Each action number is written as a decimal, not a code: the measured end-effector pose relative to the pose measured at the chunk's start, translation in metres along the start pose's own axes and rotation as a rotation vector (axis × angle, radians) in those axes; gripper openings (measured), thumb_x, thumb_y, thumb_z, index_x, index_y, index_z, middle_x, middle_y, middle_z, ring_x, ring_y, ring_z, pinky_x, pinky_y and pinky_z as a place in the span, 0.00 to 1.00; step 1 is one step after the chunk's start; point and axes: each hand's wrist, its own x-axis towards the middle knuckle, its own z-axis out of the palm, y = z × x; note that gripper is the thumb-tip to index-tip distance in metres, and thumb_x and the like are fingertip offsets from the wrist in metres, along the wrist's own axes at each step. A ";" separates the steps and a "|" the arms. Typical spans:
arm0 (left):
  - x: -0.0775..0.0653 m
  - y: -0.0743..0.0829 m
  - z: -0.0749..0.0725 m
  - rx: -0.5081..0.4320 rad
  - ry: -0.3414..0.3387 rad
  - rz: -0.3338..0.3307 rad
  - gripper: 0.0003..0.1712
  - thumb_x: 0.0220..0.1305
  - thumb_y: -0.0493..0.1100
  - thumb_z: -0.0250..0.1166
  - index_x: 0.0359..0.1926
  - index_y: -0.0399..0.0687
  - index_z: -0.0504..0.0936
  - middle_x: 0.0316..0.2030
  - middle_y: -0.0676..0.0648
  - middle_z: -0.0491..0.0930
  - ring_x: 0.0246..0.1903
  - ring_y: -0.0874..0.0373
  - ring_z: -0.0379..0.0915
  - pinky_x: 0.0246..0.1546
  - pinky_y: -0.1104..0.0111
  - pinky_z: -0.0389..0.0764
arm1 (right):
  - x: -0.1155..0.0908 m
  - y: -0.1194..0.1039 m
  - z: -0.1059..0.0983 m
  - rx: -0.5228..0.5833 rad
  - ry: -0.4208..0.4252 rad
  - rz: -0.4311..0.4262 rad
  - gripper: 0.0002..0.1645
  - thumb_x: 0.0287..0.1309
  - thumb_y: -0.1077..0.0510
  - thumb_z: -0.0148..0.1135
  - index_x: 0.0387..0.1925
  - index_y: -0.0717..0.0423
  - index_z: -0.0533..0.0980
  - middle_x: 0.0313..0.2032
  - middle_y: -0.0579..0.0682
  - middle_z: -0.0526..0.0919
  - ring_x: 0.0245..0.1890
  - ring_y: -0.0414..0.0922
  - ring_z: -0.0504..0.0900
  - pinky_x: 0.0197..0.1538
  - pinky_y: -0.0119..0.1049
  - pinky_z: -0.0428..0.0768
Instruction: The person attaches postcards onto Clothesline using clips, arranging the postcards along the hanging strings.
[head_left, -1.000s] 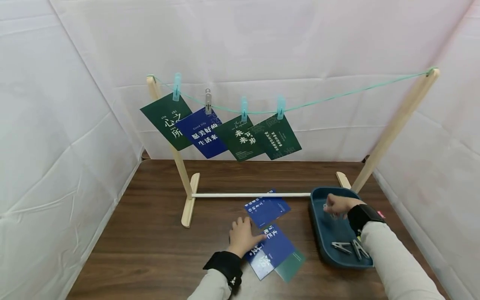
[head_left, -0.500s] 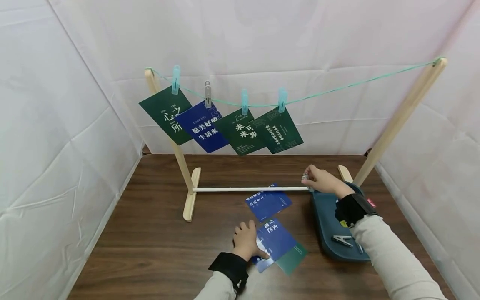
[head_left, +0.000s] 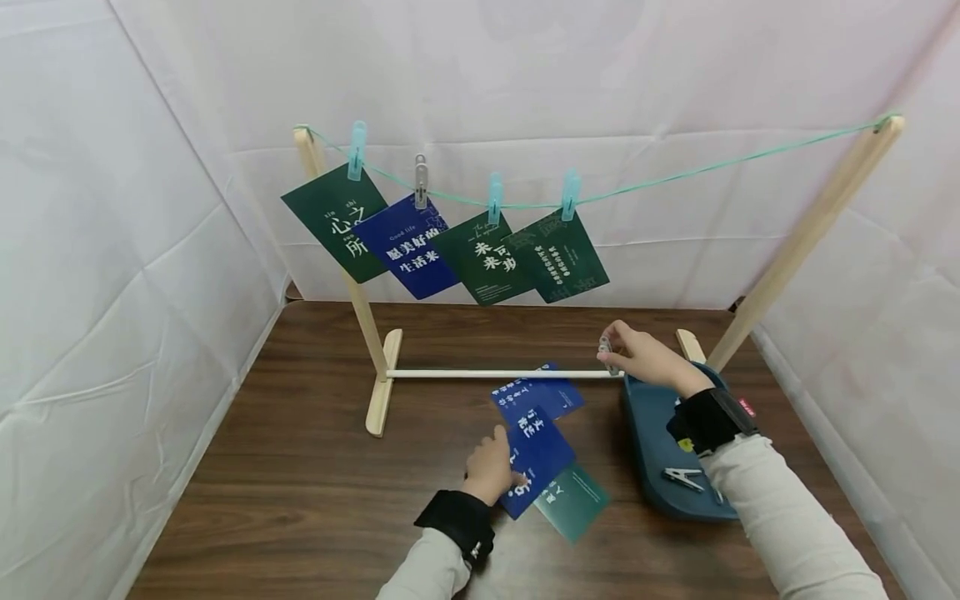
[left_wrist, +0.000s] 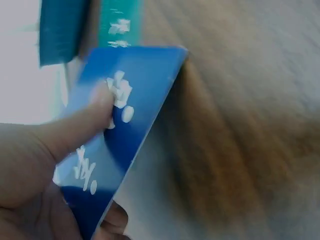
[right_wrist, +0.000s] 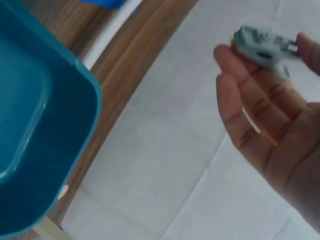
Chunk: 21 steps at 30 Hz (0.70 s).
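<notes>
My left hand (head_left: 489, 468) pinches a blue card (head_left: 542, 454) with white lettering, thumb on its printed face and fingers behind, as the left wrist view shows. The card is tilted up, overlapping a green card (head_left: 574, 502) and another blue card (head_left: 551, 394) on the table. Above the far left end of the tray, my right hand (head_left: 639, 357) holds a grey clothespin (right_wrist: 262, 46) between thumb and fingertips. Along a green string (head_left: 690, 173), several cards hang from clothespins; the rightmost is a green card (head_left: 561, 262) under a light blue clothespin (head_left: 571, 193).
A dark blue tray (head_left: 636, 450) at the right contains grey clothespins (head_left: 682, 477), partly hidden by my right arm. Wooden posts (head_left: 810, 242) hold the string, and a white bar (head_left: 450, 374) joins their feet low over the table. White cloth walls (head_left: 525, 75) surround the table.
My right hand has risen out of the tray toward the left with a clothespin. My left hand has picked up the top blue card, uncovering more of the green one.
</notes>
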 end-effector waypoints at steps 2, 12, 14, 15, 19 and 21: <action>0.001 0.001 -0.010 -0.084 -0.033 0.061 0.31 0.52 0.41 0.72 0.50 0.35 0.65 0.37 0.33 0.77 0.38 0.40 0.77 0.37 0.52 0.78 | -0.001 0.000 -0.004 -0.010 0.035 -0.005 0.21 0.68 0.55 0.52 0.52 0.67 0.63 0.45 0.67 0.79 0.43 0.57 0.80 0.42 0.46 0.77; 0.010 0.026 -0.056 0.013 0.081 0.357 0.19 0.65 0.33 0.55 0.58 0.39 0.71 0.46 0.38 0.81 0.45 0.46 0.79 0.43 0.57 0.79 | -0.004 -0.001 -0.033 0.011 0.414 -0.004 0.23 0.63 0.56 0.59 0.52 0.71 0.70 0.35 0.65 0.83 0.30 0.47 0.81 0.32 0.31 0.75; 0.015 0.037 -0.065 0.030 0.127 0.397 0.15 0.66 0.35 0.55 0.54 0.40 0.71 0.44 0.40 0.82 0.44 0.48 0.80 0.41 0.58 0.80 | -0.007 -0.005 -0.045 0.022 0.471 0.005 0.24 0.64 0.55 0.57 0.53 0.71 0.71 0.36 0.65 0.83 0.31 0.47 0.79 0.31 0.27 0.73; 0.018 0.043 -0.068 0.028 0.144 0.409 0.13 0.67 0.36 0.56 0.52 0.41 0.71 0.42 0.41 0.82 0.43 0.49 0.80 0.39 0.59 0.80 | -0.008 -0.007 -0.052 0.027 0.497 0.006 0.23 0.64 0.55 0.57 0.53 0.70 0.71 0.36 0.65 0.82 0.30 0.43 0.78 0.31 0.25 0.71; 0.030 0.069 -0.080 -0.035 0.187 0.471 0.08 0.68 0.38 0.55 0.46 0.43 0.68 0.36 0.43 0.80 0.37 0.50 0.79 0.31 0.66 0.77 | -0.016 -0.019 -0.082 0.071 0.599 0.014 0.24 0.66 0.53 0.54 0.52 0.71 0.72 0.38 0.65 0.79 0.28 0.32 0.76 0.30 0.20 0.70; 0.036 0.081 -0.085 -0.101 0.193 0.487 0.08 0.69 0.38 0.54 0.46 0.42 0.67 0.36 0.42 0.78 0.36 0.50 0.78 0.31 0.67 0.75 | -0.018 -0.027 -0.095 0.100 0.671 0.004 0.24 0.66 0.53 0.55 0.51 0.71 0.73 0.34 0.56 0.81 0.23 0.24 0.72 0.28 0.19 0.69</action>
